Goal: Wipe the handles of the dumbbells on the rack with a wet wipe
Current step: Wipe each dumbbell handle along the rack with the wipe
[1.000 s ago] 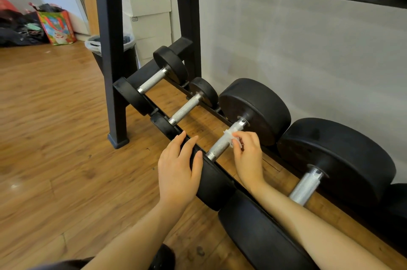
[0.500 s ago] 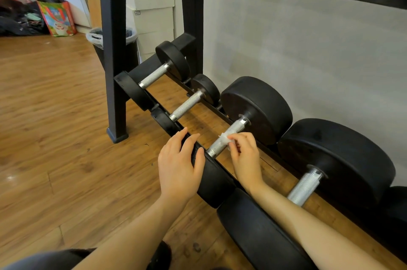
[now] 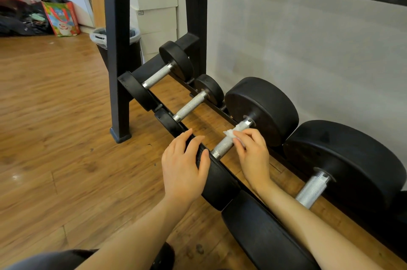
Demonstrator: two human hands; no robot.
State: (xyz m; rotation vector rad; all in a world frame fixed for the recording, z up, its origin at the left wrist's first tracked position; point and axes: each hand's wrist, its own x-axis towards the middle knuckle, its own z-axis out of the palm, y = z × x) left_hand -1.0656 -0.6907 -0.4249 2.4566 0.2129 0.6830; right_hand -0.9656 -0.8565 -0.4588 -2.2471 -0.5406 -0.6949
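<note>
Four knurled steel handles, white crumpled wet wipe (image 3: 231, 132) pinched by right hand (image 3: 253, 155), left hand (image 3: 184, 166) flat on black weight (image 3: 217, 179)

Showed two bare hands, the left hand (image 3: 185, 170) and the right hand (image 3: 253, 155), with short, plain fingernails. Ran on into a bare left forearm (image 3: 136, 232) and a bare right forearm (image 3: 308, 221), uncovered as far as the lower edge of the view. Wore a dark grey garment (image 3: 55, 258) at the bottom left, smooth and matte, rounded over a leg; could not tell its kind. Showed a further dark patch (image 3: 164, 254) beneath the left forearm, too shadowed to tell whether clothing or shoe.
</note>
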